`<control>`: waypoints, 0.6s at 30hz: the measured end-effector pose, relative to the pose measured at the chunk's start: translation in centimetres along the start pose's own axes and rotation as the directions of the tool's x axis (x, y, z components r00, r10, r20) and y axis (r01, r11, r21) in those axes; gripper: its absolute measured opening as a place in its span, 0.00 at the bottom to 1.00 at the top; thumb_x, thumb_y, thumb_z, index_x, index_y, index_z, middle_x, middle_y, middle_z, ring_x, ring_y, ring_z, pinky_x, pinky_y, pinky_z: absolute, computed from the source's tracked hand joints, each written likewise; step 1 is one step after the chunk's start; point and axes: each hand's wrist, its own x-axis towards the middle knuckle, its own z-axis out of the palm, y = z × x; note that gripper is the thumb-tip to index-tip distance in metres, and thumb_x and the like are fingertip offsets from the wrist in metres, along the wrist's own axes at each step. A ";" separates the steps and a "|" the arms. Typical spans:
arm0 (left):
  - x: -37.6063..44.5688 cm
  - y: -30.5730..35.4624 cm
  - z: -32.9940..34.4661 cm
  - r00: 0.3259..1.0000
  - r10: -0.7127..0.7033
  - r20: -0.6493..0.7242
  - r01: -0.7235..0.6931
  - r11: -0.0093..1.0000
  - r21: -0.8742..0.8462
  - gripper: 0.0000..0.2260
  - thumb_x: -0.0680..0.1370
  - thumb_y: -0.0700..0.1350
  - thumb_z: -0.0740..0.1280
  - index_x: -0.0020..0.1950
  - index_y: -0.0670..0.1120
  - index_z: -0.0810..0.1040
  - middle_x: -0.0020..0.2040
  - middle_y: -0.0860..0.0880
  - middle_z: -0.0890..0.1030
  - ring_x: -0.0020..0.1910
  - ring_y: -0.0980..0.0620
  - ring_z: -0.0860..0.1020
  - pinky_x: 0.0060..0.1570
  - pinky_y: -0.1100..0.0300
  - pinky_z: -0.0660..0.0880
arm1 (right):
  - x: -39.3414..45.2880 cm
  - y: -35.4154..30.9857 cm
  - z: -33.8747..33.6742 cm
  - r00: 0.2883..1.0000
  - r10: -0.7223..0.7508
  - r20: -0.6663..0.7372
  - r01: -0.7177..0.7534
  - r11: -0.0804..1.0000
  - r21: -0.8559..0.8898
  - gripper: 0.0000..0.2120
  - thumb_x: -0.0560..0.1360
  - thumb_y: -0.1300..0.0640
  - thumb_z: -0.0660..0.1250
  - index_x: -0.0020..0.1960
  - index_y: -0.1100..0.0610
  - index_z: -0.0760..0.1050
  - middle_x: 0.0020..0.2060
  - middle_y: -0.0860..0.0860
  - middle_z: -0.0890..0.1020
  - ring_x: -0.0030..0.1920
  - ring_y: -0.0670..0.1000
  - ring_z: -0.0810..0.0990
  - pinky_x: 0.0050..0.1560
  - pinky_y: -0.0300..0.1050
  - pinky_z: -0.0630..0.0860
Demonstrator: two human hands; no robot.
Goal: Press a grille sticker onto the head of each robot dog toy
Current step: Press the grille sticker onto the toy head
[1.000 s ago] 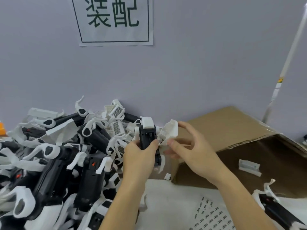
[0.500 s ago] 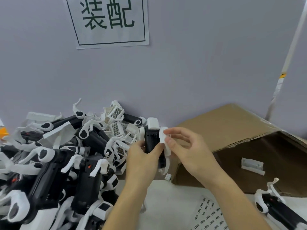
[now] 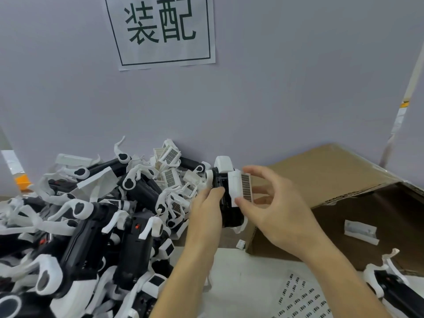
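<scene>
Since half a second ago the head has turned, so its grille sticker faces me. My left hand grips the robot dog toy, raised between the pile and the cardboard box. My right hand pinches the head by its ends. Next I'd thumb-rub the sticker centre outward, checking the edges.

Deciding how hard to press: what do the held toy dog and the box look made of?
Toy dog: hard plastic by its look, moulded white and black parts, smooth with a slight sheen. Box: brown corrugated cardboard, matte, with a rough torn flap edge.
</scene>
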 end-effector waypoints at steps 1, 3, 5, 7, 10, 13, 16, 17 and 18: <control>0.0 0.0 0.1 1.000 0.007 0.010 -0.007 1.000 -0.009 0.12 0.82 0.52 0.61 0.57 0.53 0.83 0.58 0.48 0.82 0.54 0.51 0.82 0.45 0.57 0.78 | -0.1 -0.1 0.3 1.000 -0.017 0.004 0.017 1.000 -0.013 0.23 0.73 0.56 0.77 0.64 0.43 0.76 0.56 0.38 0.80 0.55 0.41 0.81 0.52 0.35 0.79; -0.1 0.0 0.2 0.999 0.028 0.042 -0.027 0.999 -0.032 0.14 0.82 0.55 0.62 0.59 0.53 0.83 0.56 0.51 0.85 0.54 0.54 0.83 0.44 0.61 0.76 | -0.2 -0.2 0.9 0.998 -0.062 0.000 0.062 0.997 -0.047 0.23 0.73 0.57 0.77 0.65 0.45 0.76 0.58 0.38 0.78 0.57 0.41 0.80 0.52 0.33 0.78; -0.1 0.1 0.3 0.995 0.061 0.082 -0.056 0.997 -0.053 0.13 0.81 0.55 0.64 0.57 0.52 0.84 0.51 0.53 0.87 0.50 0.57 0.84 0.40 0.67 0.77 | -0.2 -0.2 1.2 0.995 -0.102 -0.013 0.100 0.990 -0.102 0.24 0.73 0.56 0.77 0.67 0.46 0.75 0.59 0.37 0.76 0.58 0.41 0.78 0.54 0.33 0.78; -0.1 0.1 0.3 0.992 0.103 0.077 -0.101 0.994 -0.036 0.11 0.81 0.53 0.66 0.54 0.49 0.85 0.46 0.53 0.87 0.44 0.58 0.85 0.35 0.70 0.76 | -0.2 -0.2 1.4 0.991 -0.128 -0.023 0.125 0.985 -0.122 0.25 0.73 0.56 0.77 0.68 0.46 0.75 0.59 0.38 0.75 0.58 0.41 0.78 0.55 0.32 0.77; -0.1 0.0 0.3 0.991 0.124 0.056 -0.123 0.992 -0.022 0.11 0.81 0.50 0.67 0.53 0.44 0.84 0.42 0.51 0.87 0.38 0.57 0.85 0.31 0.69 0.75 | -0.2 -0.2 1.5 0.989 -0.146 -0.033 0.141 0.983 -0.118 0.25 0.72 0.55 0.77 0.67 0.46 0.76 0.59 0.37 0.75 0.57 0.40 0.78 0.54 0.28 0.75; -0.1 0.0 0.3 0.992 0.121 0.045 -0.120 0.992 -0.029 0.11 0.82 0.49 0.66 0.53 0.44 0.84 0.40 0.52 0.87 0.36 0.60 0.84 0.29 0.70 0.74 | -0.3 -0.2 1.7 0.989 -0.144 -0.029 0.140 0.983 -0.119 0.25 0.73 0.55 0.77 0.67 0.45 0.75 0.59 0.37 0.75 0.56 0.39 0.78 0.51 0.27 0.75; 0.1 0.0 0.2 0.994 0.111 0.012 -0.110 0.993 -0.045 0.10 0.81 0.50 0.66 0.53 0.47 0.84 0.42 0.53 0.86 0.39 0.61 0.83 0.31 0.72 0.74 | -0.3 -0.2 1.4 0.995 -0.091 -0.047 0.089 0.995 -0.047 0.23 0.73 0.55 0.78 0.64 0.43 0.75 0.57 0.38 0.77 0.54 0.39 0.79 0.47 0.29 0.77; 0.2 0.0 0.1 0.995 0.099 0.001 -0.099 0.993 -0.060 0.10 0.81 0.51 0.66 0.54 0.47 0.84 0.43 0.53 0.86 0.41 0.60 0.84 0.33 0.70 0.75 | -0.2 -0.2 1.1 0.997 -0.057 -0.049 0.057 0.998 -0.013 0.22 0.73 0.54 0.78 0.62 0.43 0.75 0.55 0.39 0.78 0.52 0.39 0.80 0.46 0.30 0.77; 0.3 0.1 -0.1 0.996 0.087 -0.001 -0.087 0.993 -0.077 0.10 0.81 0.51 0.66 0.54 0.47 0.84 0.44 0.52 0.87 0.44 0.57 0.85 0.36 0.67 0.77 | -0.1 -0.2 0.9 0.999 -0.023 -0.048 0.024 1.000 0.017 0.20 0.73 0.54 0.77 0.61 0.43 0.75 0.53 0.41 0.79 0.51 0.39 0.81 0.46 0.31 0.78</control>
